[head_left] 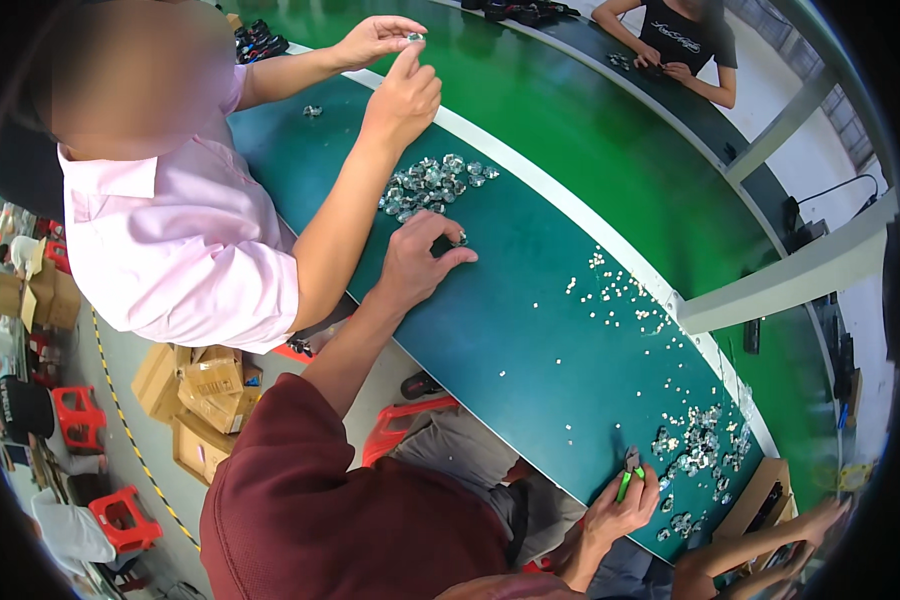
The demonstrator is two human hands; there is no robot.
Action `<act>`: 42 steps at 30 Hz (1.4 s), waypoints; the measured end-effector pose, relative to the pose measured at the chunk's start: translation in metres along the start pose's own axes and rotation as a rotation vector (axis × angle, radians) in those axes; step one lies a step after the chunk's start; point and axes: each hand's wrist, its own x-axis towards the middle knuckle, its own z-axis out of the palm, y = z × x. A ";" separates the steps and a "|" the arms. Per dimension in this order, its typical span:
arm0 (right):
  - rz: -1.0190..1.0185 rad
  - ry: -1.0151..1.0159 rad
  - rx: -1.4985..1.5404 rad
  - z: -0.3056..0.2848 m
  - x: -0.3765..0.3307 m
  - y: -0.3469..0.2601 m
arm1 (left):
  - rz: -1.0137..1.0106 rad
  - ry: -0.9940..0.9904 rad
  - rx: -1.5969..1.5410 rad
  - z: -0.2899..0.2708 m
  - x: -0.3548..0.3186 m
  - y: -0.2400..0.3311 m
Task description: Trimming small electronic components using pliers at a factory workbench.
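Observation:
My left hand (418, 262) is above the green table, thumb and index finger curled around a small shiny metal part (461, 239). Just beyond it lies a pile of similar silvery parts (432, 186). At the table's near edge on the right, my right hand (622, 503) grips cutting pliers (629, 472) by their green handles, jaws pointing away from me. Another heap of shiny metal parts (698, 443) lies to the right of the pliers. Small pale square pieces (620, 293) are scattered beyond and to the left of that heap.
A co-worker in a pink shirt (175, 235) at my left holds a small part in both hands. Another person's blurred hands (810, 535) are at the lower right, by a cardboard box (760, 500). A white post (790, 265) rises at the table's far edge. Cardboard boxes (205, 385) stand behind.

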 end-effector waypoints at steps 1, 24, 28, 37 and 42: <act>0.003 0.000 0.003 0.000 0.000 -0.001 | -0.011 -0.002 0.003 0.000 0.000 0.001; 0.020 -0.022 0.040 -0.003 0.002 -0.003 | -0.030 -0.018 0.003 0.000 0.000 0.002; 0.017 -0.009 0.040 -0.003 0.003 -0.002 | -0.033 -0.021 0.013 0.001 0.003 0.004; 0.016 0.030 0.045 -0.003 0.002 -0.003 | 0.056 0.010 0.070 -0.001 0.002 0.008; 0.013 0.050 0.076 -0.004 0.000 0.000 | 0.088 0.035 0.095 0.001 0.003 0.008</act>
